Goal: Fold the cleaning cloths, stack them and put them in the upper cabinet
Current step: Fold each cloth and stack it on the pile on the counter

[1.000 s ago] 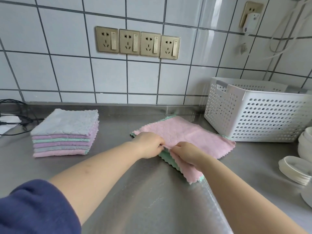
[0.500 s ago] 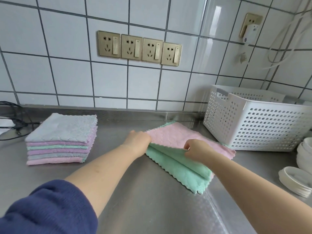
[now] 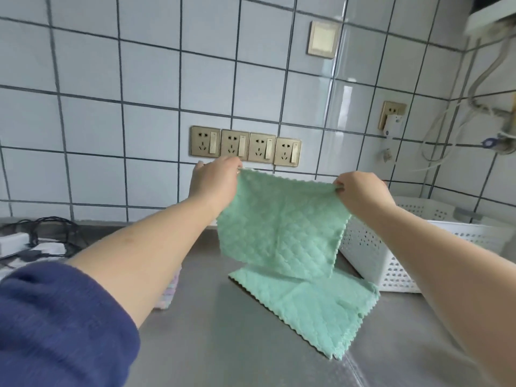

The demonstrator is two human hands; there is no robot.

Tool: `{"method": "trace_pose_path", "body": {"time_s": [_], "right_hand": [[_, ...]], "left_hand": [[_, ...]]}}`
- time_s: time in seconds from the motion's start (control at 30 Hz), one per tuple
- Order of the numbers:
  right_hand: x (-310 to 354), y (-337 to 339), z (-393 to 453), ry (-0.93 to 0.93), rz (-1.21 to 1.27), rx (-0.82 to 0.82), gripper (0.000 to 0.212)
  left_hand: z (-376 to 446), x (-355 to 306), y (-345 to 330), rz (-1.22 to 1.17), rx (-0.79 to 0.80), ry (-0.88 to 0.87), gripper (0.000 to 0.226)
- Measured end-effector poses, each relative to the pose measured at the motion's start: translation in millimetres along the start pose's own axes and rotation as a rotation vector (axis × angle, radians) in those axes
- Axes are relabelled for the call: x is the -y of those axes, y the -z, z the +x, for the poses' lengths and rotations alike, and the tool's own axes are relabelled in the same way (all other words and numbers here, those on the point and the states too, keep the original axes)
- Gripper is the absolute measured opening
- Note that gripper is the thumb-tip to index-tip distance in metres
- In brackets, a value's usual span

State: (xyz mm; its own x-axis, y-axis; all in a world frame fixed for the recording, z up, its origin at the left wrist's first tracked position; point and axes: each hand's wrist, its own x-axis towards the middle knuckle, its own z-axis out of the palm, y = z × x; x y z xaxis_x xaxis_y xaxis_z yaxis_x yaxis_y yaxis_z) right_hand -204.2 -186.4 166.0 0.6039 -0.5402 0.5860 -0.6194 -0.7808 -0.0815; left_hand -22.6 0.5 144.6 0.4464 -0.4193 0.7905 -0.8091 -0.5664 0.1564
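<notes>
A mint-green quilted cleaning cloth with a scalloped edge [image 3: 279, 227] hangs in the air above the brushed steel counter [image 3: 223, 344], stretched by its two top corners. The left hand [image 3: 213, 181], at about eleven o'clock from the cloth's middle, pinches the left corner between thumb and curled fingers; the right hand [image 3: 360, 192], at about one o'clock, pinches the right corner the same way. The cloth's lower edge hangs down to a second mint-green cloth [image 3: 310, 308] that lies flat on the counter at about five o'clock from the held one; whether the two touch cannot be told. At three o'clock a white perforated plastic basket [image 3: 391, 263] stands on the counter just beside the flat cloth. At nine o'clock, mostly hidden behind the left forearm with its dark blue sleeve [image 3: 55, 325], a small part of a stack of pastel folded cloths [image 3: 169, 291] shows. Behind the hands, at twelve o'clock, a row of four gold wall sockets [image 3: 245, 146] sits in the white tiled wall [image 3: 92, 129], and tangled black cables [image 3: 53, 233] lie at the far left of the counter.
</notes>
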Motion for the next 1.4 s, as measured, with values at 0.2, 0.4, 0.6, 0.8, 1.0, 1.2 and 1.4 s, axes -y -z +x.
{"method": "trace_pose_path", "body": {"time_s": [0.2, 0.4, 0.6, 0.8, 1.0, 1.2, 1.4], "right_hand": [[26, 18, -47, 0.136, 0.100, 0.117, 0.023], [30, 17, -130, 0.235, 0.171, 0.486, 0.017], [25, -17, -201, 0.299, 0.078, 0.949, 0.015], [20, -34, -229, 0.250, 0.062, 1.112, 0.013], [11, -43, -217, 0.033, 0.208, 0.863, 0.010], [3, -75, -210, -0.115, 0.274, 0.676, 0.011], [4, -95, -206, -0.127, 0.224, 0.621, 0.019]], "left_hand": [[-41, 36, 65, -0.099, 0.154, -0.009, 0.022], [-148, 64, 109, -0.263, 0.503, -0.028, 0.013], [-246, 68, 104, -0.403, 0.915, 0.047, 0.017], [-282, 75, 88, -0.504, 1.135, 0.172, 0.006], [-269, 76, 78, -0.549, 0.858, 0.332, 0.019], [-259, 75, 47, -0.463, 0.737, 0.500, 0.053], [-252, 78, 29, -0.384, 0.669, 0.530, 0.057]]}}
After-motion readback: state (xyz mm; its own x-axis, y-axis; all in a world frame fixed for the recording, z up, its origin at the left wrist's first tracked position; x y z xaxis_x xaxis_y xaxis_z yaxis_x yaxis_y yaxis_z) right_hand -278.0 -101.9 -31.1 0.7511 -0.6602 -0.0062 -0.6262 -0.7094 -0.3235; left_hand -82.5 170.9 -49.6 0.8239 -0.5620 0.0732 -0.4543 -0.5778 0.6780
